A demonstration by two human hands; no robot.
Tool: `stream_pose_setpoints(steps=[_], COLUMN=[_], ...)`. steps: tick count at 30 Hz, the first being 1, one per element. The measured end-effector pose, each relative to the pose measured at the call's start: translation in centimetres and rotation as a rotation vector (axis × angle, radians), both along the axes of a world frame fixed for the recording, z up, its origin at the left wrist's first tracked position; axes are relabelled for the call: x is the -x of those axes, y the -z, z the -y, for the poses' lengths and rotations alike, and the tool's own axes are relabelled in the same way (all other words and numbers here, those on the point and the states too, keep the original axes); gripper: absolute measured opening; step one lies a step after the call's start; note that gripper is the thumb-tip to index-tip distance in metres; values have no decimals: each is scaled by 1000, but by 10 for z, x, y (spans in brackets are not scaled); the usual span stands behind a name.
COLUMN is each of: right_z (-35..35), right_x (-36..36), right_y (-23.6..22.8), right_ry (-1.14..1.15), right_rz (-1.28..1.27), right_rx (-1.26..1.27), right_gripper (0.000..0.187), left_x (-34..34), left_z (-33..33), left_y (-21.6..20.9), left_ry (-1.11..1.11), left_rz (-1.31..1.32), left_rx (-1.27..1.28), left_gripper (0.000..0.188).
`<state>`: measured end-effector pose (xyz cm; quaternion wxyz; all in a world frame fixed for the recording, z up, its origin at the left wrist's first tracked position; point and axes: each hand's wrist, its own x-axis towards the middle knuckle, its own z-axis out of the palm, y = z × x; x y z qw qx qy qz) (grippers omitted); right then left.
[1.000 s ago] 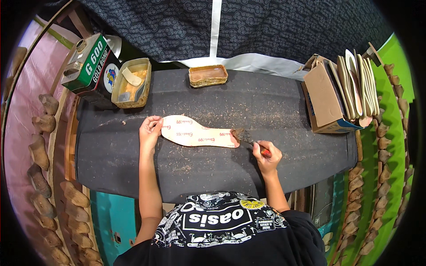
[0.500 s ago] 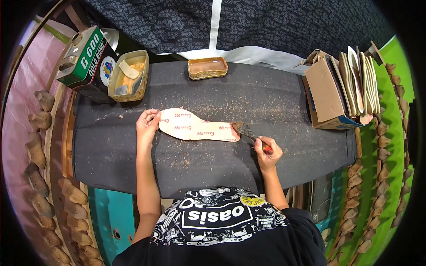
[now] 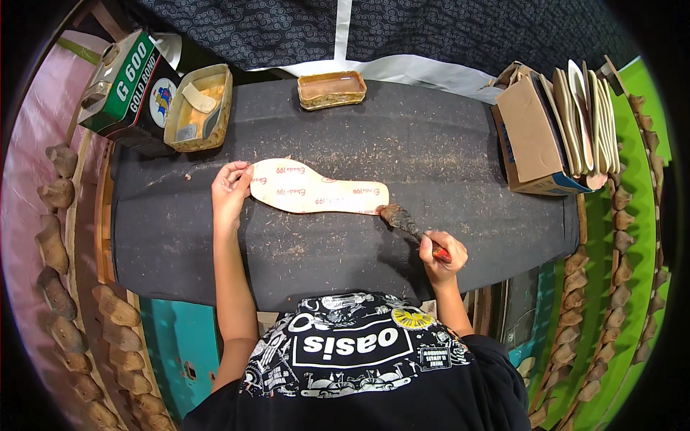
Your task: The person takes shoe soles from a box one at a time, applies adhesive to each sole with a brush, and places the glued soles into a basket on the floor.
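Brush [image 3: 401,218] has moved to the pale, red-printed insole's [image 3: 313,189] near corner.

My cream insole [image 3: 316,192] has red print; the brush [image 3: 410,225] at its four o'clock is dark and red, the twelve o'clock curtain [image 3: 445,43] pale-swirled black.

The bright view curves toward black edges

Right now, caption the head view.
Left hand pinches a pale sole-shaped sheet; right hand holds a red-handled brush.
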<state>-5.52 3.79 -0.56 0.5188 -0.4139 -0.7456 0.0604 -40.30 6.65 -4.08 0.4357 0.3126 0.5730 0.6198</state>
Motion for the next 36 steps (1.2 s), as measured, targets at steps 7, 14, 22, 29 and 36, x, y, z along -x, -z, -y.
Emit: stream_pose_setpoints(steps=[7,14,22,29,36], right_z=[6,-47,-177,-221,-233], right_x=[3,36,88,119,116], right_y=[-3,-22,-19,-3,9], right_ry=[-36,-89,-338,-383,-401], right_rz=[-7,-911,-977,-795,-696], right_rx=[36,387,566,603,625], right_gripper=[10,13,22,22,21], left_x=[0,3,3,8,10], left_z=[-1,1,2,7,5], left_y=[-1,-1,-3,-3,-6], left_ry=[-6,-10,11,-8,-9], left_rz=[9,22,101,127,142], left_rx=[-6,-12,-62,-109,-135], left_gripper=[18,19,18,19,19])
